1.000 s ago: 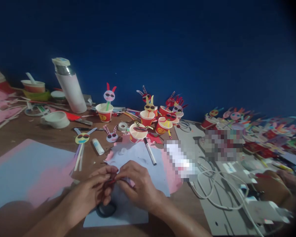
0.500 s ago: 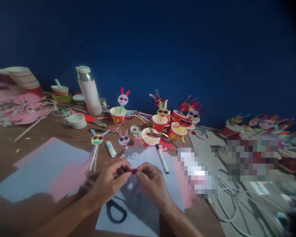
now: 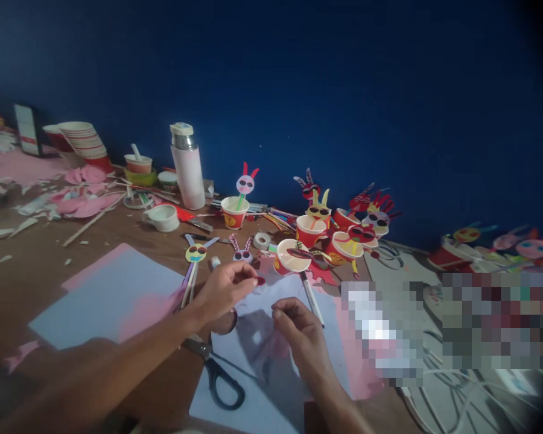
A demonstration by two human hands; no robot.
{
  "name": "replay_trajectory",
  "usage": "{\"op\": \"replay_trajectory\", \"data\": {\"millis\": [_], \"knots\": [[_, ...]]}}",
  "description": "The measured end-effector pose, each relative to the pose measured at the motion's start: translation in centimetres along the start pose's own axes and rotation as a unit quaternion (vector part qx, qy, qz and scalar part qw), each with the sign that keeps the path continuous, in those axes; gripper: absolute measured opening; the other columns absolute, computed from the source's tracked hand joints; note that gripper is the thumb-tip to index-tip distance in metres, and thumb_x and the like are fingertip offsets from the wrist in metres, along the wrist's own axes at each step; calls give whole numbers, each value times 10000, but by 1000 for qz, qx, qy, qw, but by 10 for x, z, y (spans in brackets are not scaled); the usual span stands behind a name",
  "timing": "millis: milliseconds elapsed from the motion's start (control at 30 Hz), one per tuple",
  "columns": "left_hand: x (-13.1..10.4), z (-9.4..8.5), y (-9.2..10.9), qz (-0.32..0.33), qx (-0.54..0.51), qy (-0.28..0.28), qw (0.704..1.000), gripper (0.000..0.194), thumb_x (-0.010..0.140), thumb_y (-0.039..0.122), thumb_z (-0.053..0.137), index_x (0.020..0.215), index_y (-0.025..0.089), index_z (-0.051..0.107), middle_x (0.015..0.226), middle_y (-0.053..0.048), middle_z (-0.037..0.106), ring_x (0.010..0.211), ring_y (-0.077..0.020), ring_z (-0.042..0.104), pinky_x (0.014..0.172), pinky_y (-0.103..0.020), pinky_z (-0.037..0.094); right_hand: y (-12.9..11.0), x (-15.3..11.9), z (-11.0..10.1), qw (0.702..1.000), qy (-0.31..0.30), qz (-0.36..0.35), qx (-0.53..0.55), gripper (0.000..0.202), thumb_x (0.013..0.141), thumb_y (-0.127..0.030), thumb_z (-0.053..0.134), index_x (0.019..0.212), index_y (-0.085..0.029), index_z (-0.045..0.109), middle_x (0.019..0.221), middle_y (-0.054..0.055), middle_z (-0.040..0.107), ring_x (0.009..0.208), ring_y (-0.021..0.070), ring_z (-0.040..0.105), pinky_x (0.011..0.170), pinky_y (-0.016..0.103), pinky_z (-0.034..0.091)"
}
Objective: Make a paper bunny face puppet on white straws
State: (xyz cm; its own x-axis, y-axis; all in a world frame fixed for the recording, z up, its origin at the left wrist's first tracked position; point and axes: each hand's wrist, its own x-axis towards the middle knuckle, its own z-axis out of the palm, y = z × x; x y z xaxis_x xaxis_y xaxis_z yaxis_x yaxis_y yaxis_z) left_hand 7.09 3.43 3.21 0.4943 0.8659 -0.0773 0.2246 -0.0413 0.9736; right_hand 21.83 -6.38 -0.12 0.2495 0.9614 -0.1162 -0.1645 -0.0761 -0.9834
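My left hand [image 3: 226, 286] pinches a small red paper piece [image 3: 260, 281] by its edge, above the pale paper sheet [image 3: 278, 401]. Lower and to the right, my right hand [image 3: 297, 328] has thumb and fingertip pressed together; whatever is between them, if anything, is too small to make out. Black-handled scissors [image 3: 226, 395] lie on the paper below my hands. A marker [image 3: 313, 300] rests just beyond my right hand. Past my left hand are a yellow rabbit-face cutout [image 3: 195, 253] on sticks and a lilac rabbit face [image 3: 242, 254] with patterned ears.
Several red paper cups [image 3: 311, 229] with rabbit-face figures stand along the back. A white bottle [image 3: 189, 175] and stacked cups [image 3: 84, 144] are at back left. Another pale sheet [image 3: 95, 301] lies left, near pink scraps [image 3: 88, 202]. Cables [image 3: 434, 386] run at the right.
My hands have separated. My left hand has moved up and away with the red piece; my right hand has let go of it. The view has shifted left.
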Motion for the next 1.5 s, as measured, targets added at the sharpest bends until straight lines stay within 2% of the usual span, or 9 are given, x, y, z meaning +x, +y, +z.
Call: {"op": "replay_trajectory", "data": {"millis": [67, 167, 267, 367, 667, 833, 1000, 1500], "knots": [[18, -6, 0, 20, 34, 8, 999, 163, 724, 282, 535, 799, 143, 577, 667, -1, 581, 494, -91, 477, 459, -200, 358, -6, 2, -6, 999, 29, -18, -17, 204, 715, -370, 654, 751, -177, 598, 608, -34, 502, 538, 93, 435, 500, 208, 368], [42, -11, -5, 46, 55, 14, 997, 148, 707, 271, 543, 766, 143, 588, 788, -34, 627, 553, -106, 529, 493, -210, 394, -14, 6, -16, 995, 69, -57, -50, 184, 742, -358, 626, 742, -177, 587, 614, -28, 491, 586, 110, 444, 550, 224, 373], [59, -12, -9, 76, 79, 26, 994, 114, 684, 255, 558, 701, 148, 593, 910, -50, 639, 665, -131, 570, 597, -233, 436, -16, 8, -23, 992, 81, -73, -66, 162, 767, -336, 604, 736, -179, 575, 608, -32, 472, 596, 111, 438, 571, 230, 366], [67, -10, -11, 101, 103, 34, 989, 90, 669, 234, 568, 690, 156, 607, 890, -39, 652, 767, -155, 582, 712, -252, 440, -13, 10, -26, 992, 76, -73, -72, 159, 774, -332, 596, 737, -178, 576, 616, -28, 474, 600, 114, 440, 575, 236, 364], [75, -5, -13, 117, 137, 24, 983, 121, 679, 211, 540, 742, 150, 622, 771, -28, 659, 681, -145, 572, 628, -237, 433, -6, 12, -29, 994, 65, -63, -64, 174, 772, -347, 598, 745, -176, 581, 636, -25, 493, 608, 114, 445, 574, 233, 369], [77, -3, -15, 111, 142, 23, 983, 128, 689, 213, 532, 757, 146, 616, 651, -12, 623, 590, -130, 545, 539, -222, 397, -5, 12, -30, 995, 63, -55, -63, 182, 764, -357, 610, 747, -178, 588, 629, -28, 496, 599, 112, 445, 571, 230, 371], [78, 0, -15, 102, 143, 32, 984, 91, 689, 206, 521, 722, 147, 582, 598, 0, 594, 545, -119, 529, 516, -216, 386, -2, 13, -30, 995, 56, -48, -63, 196, 760, -370, 613, 752, -174, 593, 621, -22, 495, 585, 116, 443, 546, 231, 366], [82, 6, -13, 102, 151, 55, 982, 77, 687, 241, 573, 699, 175, 535, 627, -9, 589, 558, -135, 532, 520, -222, 396, -11, 14, -23, 997, 64, -37, -38, 98, 719, -261, 587, 729, -163, 586, 622, -31, 530, 559, 91, 454, 540, 220, 366]]}}
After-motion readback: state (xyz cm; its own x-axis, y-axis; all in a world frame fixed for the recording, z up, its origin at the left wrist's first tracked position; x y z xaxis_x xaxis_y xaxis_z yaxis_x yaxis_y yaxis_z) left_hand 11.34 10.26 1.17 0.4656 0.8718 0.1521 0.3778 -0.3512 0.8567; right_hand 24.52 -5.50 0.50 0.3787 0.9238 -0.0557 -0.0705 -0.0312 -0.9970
